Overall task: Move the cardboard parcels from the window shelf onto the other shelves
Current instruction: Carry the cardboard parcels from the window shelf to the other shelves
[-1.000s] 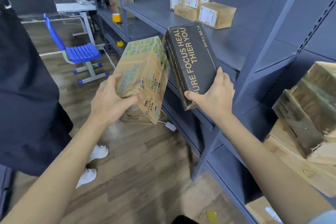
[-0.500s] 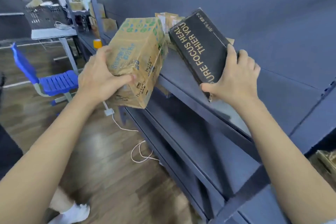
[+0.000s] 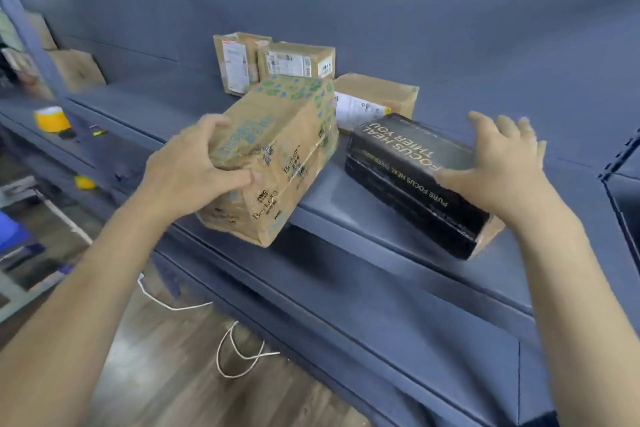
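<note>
My left hand (image 3: 194,173) grips a brown cardboard parcel (image 3: 277,152) with green print. The parcel is tilted, its far end over the blue-grey shelf (image 3: 346,204) and its near end past the shelf's front edge. A black box (image 3: 408,177) with gold lettering lies flat on the same shelf to the right. My right hand (image 3: 498,166) rests on its right end with the fingers spread and lifting. Behind them stand three small cardboard parcels with white labels: one upright (image 3: 235,62), one beside it (image 3: 298,61), one lying lower (image 3: 377,100).
A lower shelf (image 3: 398,333) runs beneath. A yellow tape roll (image 3: 52,116) and more brown boxes (image 3: 74,69) sit on the shelf bay to the left. A white cord (image 3: 239,354) lies on the wooden floor, with a table leg and a blue chair at the far left.
Both parcels went up and forward onto the shelf. The black box, held tilted before, now lies flat, and my right hand's fingers have opened. The brown parcel stays in my left hand.
</note>
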`<state>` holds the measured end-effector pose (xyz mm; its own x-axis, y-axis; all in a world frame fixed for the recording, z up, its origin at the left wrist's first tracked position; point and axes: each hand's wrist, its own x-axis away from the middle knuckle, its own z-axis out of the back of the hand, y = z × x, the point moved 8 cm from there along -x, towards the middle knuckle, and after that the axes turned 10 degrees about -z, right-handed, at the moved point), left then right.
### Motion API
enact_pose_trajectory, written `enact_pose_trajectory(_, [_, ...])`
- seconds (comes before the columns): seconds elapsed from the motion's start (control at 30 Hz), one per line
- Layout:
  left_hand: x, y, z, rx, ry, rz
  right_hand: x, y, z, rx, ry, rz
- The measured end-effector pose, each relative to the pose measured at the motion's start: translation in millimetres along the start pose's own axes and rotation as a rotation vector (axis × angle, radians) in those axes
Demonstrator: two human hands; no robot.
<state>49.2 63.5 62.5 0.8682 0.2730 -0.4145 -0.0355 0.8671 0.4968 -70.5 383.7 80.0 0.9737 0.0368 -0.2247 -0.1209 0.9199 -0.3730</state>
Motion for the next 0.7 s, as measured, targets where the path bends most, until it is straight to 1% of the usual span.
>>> enact_pose_trajectory(0.07, [-18, -14, 7, -0.081, -0.066, -0.081, 11, -37, 10, -0.211, 0.127, 0.097])
enact_pose_trajectory(0.1, [-26, -20, 10, -0.129, -0.096, -0.122, 16, -56, 11, -0.291, 0.164, 0.145])
enact_pose_trajectory(0.17, [-40, -33, 19, -0.206, -0.139, -0.189, 17, -93, 0, -0.337, 0.151, 0.200])
enact_pose_trajectory(0.27, [-57, -49, 34, -0.349, -0.138, -0.326, 0, -138, -34, -0.386, 0.026, 0.197])
enact_pose_trajectory(0.37, [-70, -65, 34, -0.571, -0.168, -0.501, -26, -166, -64, -0.622, -0.072, 0.104])
enact_pose_trajectory(0.43, [-73, -82, 23, -0.690, -0.175, -0.642, -46, -175, -86, -0.821, -0.154, -0.005])
enact_pose_trajectory(0.5, [-72, -97, 15, -0.689, -0.140, -0.754, -65, -181, -113, -1.022, -0.280, -0.114])
enact_pose_trajectory(0.53, [-72, -105, 16, -0.628, -0.090, -0.776, -72, -186, -126, -1.059, -0.349, -0.142])
enact_pose_trajectory(0.57, [-74, -113, 21, -0.495, -0.037, -0.736, -77, -192, -139, -1.058, -0.410, -0.147])
enact_pose_trajectory(0.6, [-80, -123, 31, -0.303, 0.022, -0.640, -82, -197, -150, -1.063, -0.464, -0.141])
enact_pose_trajectory(0.63, [-89, -137, 38, -0.110, 0.090, -0.501, -86, -202, -161, -1.086, -0.514, -0.144])
enact_pose_trajectory(0.7, [-110, -181, 42, 0.179, 0.181, -0.133, -94, -209, -179, -1.145, -0.626, -0.181])
